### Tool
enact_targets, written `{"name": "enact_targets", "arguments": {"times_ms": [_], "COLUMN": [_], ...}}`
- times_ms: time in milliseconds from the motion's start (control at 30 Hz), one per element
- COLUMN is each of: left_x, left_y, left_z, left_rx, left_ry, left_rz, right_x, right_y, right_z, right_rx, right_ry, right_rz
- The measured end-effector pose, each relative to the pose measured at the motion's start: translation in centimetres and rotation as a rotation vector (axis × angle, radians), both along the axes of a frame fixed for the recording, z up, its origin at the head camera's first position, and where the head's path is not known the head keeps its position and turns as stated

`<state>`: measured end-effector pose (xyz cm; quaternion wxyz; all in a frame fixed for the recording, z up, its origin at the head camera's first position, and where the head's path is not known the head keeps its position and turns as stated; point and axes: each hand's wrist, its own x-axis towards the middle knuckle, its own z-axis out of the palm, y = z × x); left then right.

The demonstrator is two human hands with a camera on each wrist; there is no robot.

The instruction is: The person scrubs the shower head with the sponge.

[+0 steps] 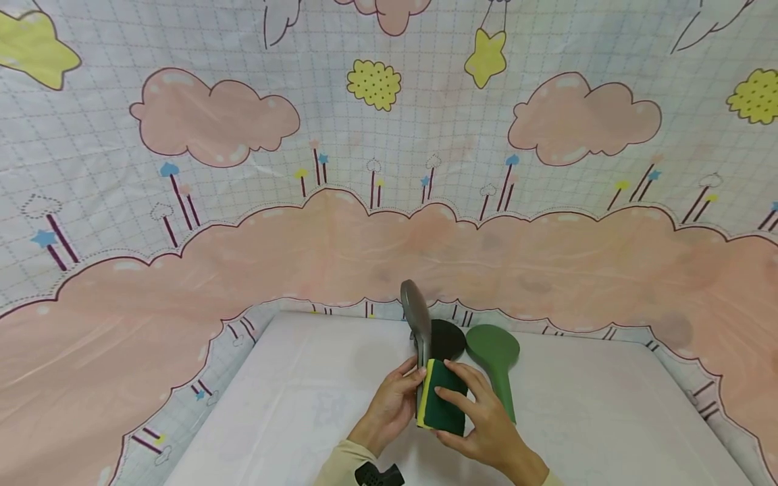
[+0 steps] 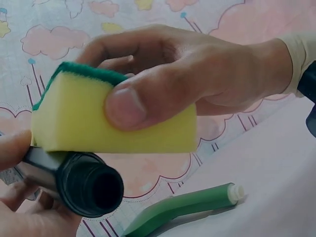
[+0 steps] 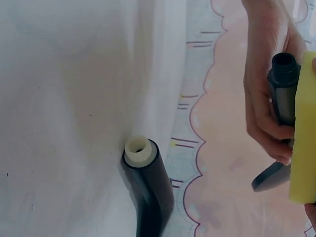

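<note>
A grey shower head (image 1: 416, 307) stands upright in my left hand (image 1: 389, 408), which grips its handle. Between the fingers and thumb of my right hand (image 1: 495, 425) is a sponge (image 1: 444, 398), yellow with a green scouring side. In the left wrist view the yellow face of the sponge (image 2: 84, 123) touches the handle near its dark threaded end (image 2: 94, 185). The right wrist view shows left fingers wrapped round the handle (image 3: 284, 101), beside the sponge (image 3: 302, 148). Part of the handle is hidden by hands and sponge.
Behind the sponge a black shower head (image 1: 448, 337) lies on the white table (image 1: 595, 405). To its right is a green shower head (image 1: 494, 345), its handle towards me. A patterned cloth (image 1: 389, 253) with pink clouds rises behind the table.
</note>
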<state>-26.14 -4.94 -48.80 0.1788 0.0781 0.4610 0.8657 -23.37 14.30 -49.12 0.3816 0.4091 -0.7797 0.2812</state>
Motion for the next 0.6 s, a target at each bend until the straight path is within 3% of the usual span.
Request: {"name": "enact_targets", "arguments": {"times_ms": [167, 400, 600], "left_x": [0.06, 0.27, 0.31], "left_y": [0.33, 0.65, 0.53], "left_z": [0.04, 0.24, 0.22], "left_rx": [-0.032, -0.040, -0.019], "left_ry": [0.010, -0.035, -0.053], "left_rz": [0.030, 0.061, 0.054], "right_x": [-0.22, -0.39, -0.38], "right_y": [0.11, 0.20, 0.19], "right_z": [0.06, 0.14, 0.10], "right_rx": [0.002, 0.011, 0.023], "right_ry": [0.011, 0.013, 0.015], "right_rz": [0.006, 0.004, -0.002]}}
